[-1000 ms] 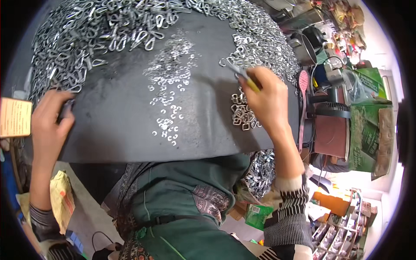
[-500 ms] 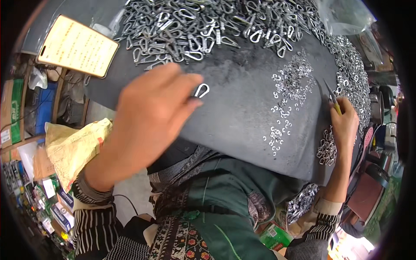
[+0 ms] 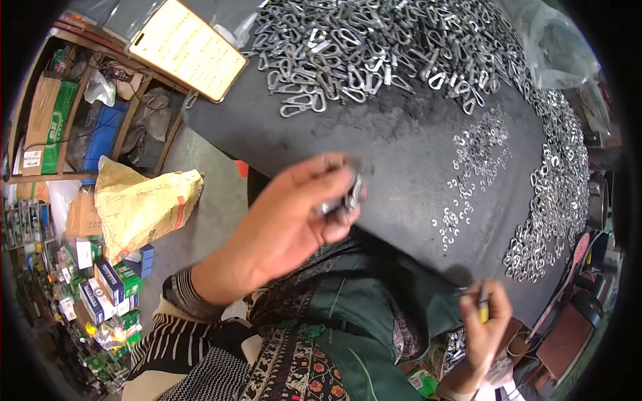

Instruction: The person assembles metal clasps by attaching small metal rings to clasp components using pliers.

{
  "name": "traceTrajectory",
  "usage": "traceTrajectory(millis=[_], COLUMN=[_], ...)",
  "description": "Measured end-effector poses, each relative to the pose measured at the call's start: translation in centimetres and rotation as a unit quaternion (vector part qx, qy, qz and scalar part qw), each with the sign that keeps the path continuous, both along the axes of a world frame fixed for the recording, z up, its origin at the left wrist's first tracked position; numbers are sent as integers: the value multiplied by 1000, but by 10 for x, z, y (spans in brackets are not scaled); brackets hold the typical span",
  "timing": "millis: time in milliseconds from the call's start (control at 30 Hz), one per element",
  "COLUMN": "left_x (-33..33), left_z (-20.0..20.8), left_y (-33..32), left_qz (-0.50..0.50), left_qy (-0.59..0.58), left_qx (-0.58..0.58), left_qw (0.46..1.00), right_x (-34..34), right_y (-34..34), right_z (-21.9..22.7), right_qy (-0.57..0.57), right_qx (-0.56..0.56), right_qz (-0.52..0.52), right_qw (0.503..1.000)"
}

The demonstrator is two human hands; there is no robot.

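Observation:
Over the near left edge of the table, my left hand point(image 3: 281, 224) is closed round a metal snap hook point(image 3: 352, 195). Blur and my fingers hide part of it, and I cannot tell whether more than one is in there. My right hand point(image 3: 487, 319), low at the right by the table's near edge, grips pliers with a yellow handle point(image 3: 483, 309); their tip is smeared. A big heap of snap hooks point(image 3: 374, 50) covers the far side. Small open C-shaped rings point(image 3: 483, 147) lie scattered right of the middle. Silvery metal links point(image 3: 558, 174) are piled along the right edge.
A lit phone point(image 3: 190, 50) lies at the table's far left corner. Clear plastic bag point(image 3: 555, 43) sits at the far right. A shelf point(image 3: 80, 127), a yellow sack point(image 3: 144, 207) and stacked boxes point(image 3: 110, 291) stand left of the dark table point(image 3: 394, 180).
My left hand has lifted a snap hook off the table and come nearer to me. The right hand with the pliers has drawn back from the link pile towards my lap. The view has shifted.

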State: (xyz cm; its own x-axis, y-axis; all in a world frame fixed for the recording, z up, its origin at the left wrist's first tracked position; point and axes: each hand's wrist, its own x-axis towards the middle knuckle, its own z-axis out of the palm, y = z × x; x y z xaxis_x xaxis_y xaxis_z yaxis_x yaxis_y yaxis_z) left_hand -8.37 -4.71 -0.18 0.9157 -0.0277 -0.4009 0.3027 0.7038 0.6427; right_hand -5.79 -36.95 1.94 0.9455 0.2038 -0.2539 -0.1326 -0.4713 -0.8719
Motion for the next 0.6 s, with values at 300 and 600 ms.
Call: traceTrajectory(millis=[300,600], left_x=[-28,-31], left_z=[2,-9], left_y=[-64,-93], left_qz=[-85,-76], left_qy=[55,-36], left_qx=[-111,6], left_qw=[989,996], right_x=[-15,-14], right_y=[52,62], right_z=[-2,-25], right_qy=[-8,-78], right_qx=[150,164], right_qz=[31,40], right_qw=[988,983])
